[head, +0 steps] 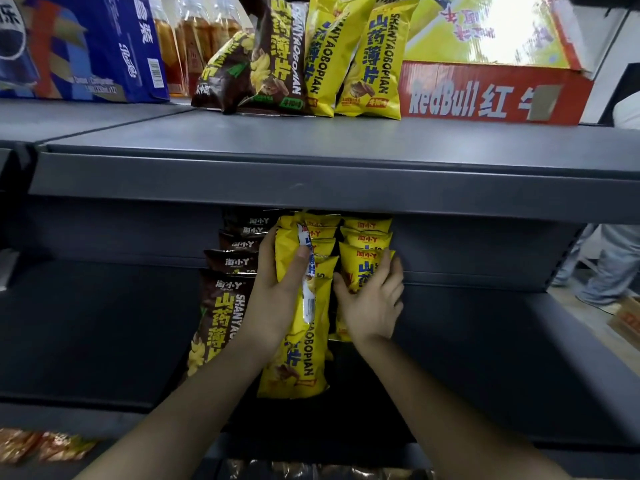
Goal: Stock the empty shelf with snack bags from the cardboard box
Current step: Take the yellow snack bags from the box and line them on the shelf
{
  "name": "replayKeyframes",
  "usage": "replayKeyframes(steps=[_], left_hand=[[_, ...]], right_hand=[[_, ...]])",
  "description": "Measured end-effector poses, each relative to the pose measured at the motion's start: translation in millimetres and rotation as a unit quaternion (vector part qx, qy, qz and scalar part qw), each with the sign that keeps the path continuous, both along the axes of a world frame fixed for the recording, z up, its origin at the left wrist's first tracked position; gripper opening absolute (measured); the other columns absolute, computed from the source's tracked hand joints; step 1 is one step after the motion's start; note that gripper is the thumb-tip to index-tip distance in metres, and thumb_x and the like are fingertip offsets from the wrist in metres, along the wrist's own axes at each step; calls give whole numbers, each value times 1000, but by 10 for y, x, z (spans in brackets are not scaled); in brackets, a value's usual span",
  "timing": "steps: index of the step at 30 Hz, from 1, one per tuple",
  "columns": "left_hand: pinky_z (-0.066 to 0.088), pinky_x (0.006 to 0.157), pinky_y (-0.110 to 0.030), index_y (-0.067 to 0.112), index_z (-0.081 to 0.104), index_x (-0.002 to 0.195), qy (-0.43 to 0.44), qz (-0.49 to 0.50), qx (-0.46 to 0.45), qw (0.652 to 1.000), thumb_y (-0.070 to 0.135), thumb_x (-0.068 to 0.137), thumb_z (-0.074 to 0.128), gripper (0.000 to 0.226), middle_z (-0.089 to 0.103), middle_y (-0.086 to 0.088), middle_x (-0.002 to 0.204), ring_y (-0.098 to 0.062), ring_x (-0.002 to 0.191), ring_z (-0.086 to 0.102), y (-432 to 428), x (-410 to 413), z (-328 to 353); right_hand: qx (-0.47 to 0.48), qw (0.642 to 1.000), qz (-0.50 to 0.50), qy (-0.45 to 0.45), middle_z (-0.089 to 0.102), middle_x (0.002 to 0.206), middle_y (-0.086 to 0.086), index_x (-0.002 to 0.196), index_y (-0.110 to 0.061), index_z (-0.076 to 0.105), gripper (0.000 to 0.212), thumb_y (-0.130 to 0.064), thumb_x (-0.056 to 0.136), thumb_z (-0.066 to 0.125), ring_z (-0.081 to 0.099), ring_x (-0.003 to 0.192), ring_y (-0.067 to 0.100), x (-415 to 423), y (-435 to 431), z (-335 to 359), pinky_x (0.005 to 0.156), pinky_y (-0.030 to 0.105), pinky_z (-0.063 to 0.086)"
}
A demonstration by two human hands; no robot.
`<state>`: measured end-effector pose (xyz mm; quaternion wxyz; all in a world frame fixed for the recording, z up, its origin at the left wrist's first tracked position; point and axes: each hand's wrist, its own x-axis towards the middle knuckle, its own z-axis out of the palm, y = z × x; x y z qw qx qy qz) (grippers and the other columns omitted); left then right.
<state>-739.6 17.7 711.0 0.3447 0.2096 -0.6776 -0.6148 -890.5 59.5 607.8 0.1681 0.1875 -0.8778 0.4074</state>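
1. My left hand (277,292) is clenched round the upper half of a yellow yam-chip bag (299,327), thumb across its front and fingers behind it
2. That bag stands upright, its long axis running up and down, top edge just under the lip of the upper shelf (311,188) and bottom seam hanging at the front of the middle shelf (104,323)
3. My right hand (372,299) is spread flat against the right-hand row of yellow bags (367,251), pressing on it, gripping nothing
4. The slot I judge I am aiming for lies straight behind the held bag, between the brown yam-chip bags (228,289) on the left and the row under my right palm
5. So the left hand is nearer the gap; the push should go backward, bag kept vertical
6. I cannot see the cardboard box
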Motion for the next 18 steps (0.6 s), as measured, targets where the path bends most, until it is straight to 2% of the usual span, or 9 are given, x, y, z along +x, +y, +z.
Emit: replayKeyframes(steps=[2, 4, 6, 8, 10, 12, 14, 15, 18], left_hand=[[33, 63, 8, 47, 21, 139, -1, 3, 0, 1000, 41, 96, 41, 48, 38, 42, 102, 19, 92, 42, 20, 3, -18], [31, 78, 4, 45, 18, 142, 2, 3, 1, 1000, 42, 96, 41, 52, 38, 39, 109, 12, 103, 40, 37, -10, -37], [28, 94, -14, 44, 18, 144, 7, 1, 5, 1000, 43, 96, 42, 54, 38, 31, 121, 5, 115, 37, 46, -27, -63], [28, 96, -22, 42, 20, 145, 10, -6, 4, 1000, 38, 97, 41, 52, 41, 25, 129, 0, 120, 39, 59, -44, -76], [34, 96, -21, 39, 20, 146, 10, -21, -6, 1000, 31, 99, 40, 52, 45, 18, 135, -5, 123, 44, 82, -68, -88], [41, 86, -9, 38, 18, 146, 5, -37, -19, 999, 26, 100, 40, 53, 49, 18, 129, 0, 114, 50, 135, -87, -82], [44, 79, -1, 37, 19, 145, 2, -43, -34, 999, 23, 99, 42, 53, 51, 20, 123, 9, 106, 51, 209, -117, -78], [43, 83, -2, 36, 20, 145, 1, -38, -40, 998, 23, 99, 44, 54, 51, 19, 125, 7, 109, 52, 244, -145, -82], [38, 106, -22, 32, 22, 145, -3, -5, -81, 997, 32, 93, 54, 61, 43, 12, 139, -5, 127, 44, 343, -274, -125]], right_hand=[[12, 999, 42, 15, 13, 155, 9, 152, -24, 5, 103, -64, 76, 61, 24, 138, 32, 34, 114, -57, 100, 55, 37], [38, 997, 74, 10, 9, 156, 11, 153, -25, 1, 106, -61, 76, 65, 23, 139, 34, 50, 179, -123, 98, 54, 40], [63, 994, 88, -12, 4, 157, 12, 152, -27, -5, 105, -58, 78, 64, 21, 140, 35, 45, 183, -168, 98, 53, 40], [71, 993, 89, -28, 2, 157, 13, 152, -29, -9, 104, -56, 80, 62, 20, 141, 35, 40, 158, -178, 99, 52, 40], [76, 992, 87, -43, 1, 156, 12, 151, -30, -11, 105, -56, 80, 62, 20, 140, 34, 36, 145, -161, 99, 51, 39], [82, 991, 93, -53, 1, 156, 11, 151, -31, -11, 103, -59, 80, 58, 19, 140, 34, 32, 171, -145, 101, 52, 37], [90, 991, 93, -38, 3, 157, 10, 151, -30, -8, 97, -60, 83, 53, 18, 140, 31, 34, 243, -123, 101, 52, 36], [88, 992, 92, -26, 5, 157, 9, 152, -28, -4, 91, -58, 85, 50, 17, 141, 30, 34, 296, -107, 101, 51, 35], [68, 994, 91, 3, 16, 155, 9, 152, -22, 14, 74, -50, 91, 46, 22, 140, 30, 8, 490, -28, 99, 50, 37]])
